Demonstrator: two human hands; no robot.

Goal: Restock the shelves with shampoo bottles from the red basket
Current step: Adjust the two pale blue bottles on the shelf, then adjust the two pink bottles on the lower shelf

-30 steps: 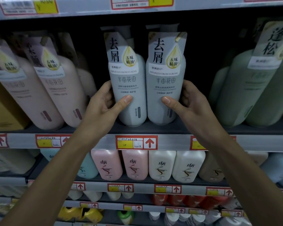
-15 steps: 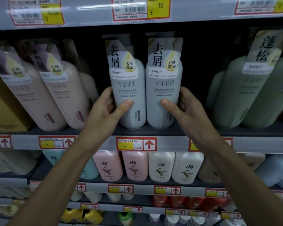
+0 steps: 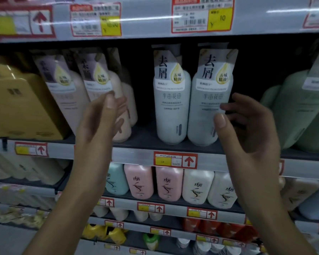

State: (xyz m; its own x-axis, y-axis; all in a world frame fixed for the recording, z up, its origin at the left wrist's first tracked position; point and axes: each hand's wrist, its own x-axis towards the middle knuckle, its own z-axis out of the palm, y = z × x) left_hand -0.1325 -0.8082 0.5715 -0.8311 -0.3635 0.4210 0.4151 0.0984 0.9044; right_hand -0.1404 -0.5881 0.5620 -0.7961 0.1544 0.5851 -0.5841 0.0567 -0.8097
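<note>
Two pale grey-white shampoo bottles stand upright side by side on the shelf, the left bottle and the right bottle, each with a card tag over its pump. My left hand hovers in front of the pink bottles, clear of the left bottle, fingers relaxed and empty. My right hand is loosely spread just right of the right bottle; its thumb overlaps the bottle's lower right edge, and I cannot tell if it touches. The red basket is out of view.
Pink-beige bottles lean at the left beside a yellow box. Green bottles stand at the right. Lower shelves hold pink, white and teal bottles. Price tags line every shelf edge, with a dark gap right of the grey pair.
Both hands have let go of the two grey-white bottles and drawn back. My left hand has shifted left towards the pink bottles. The bottles stay standing on the shelf.
</note>
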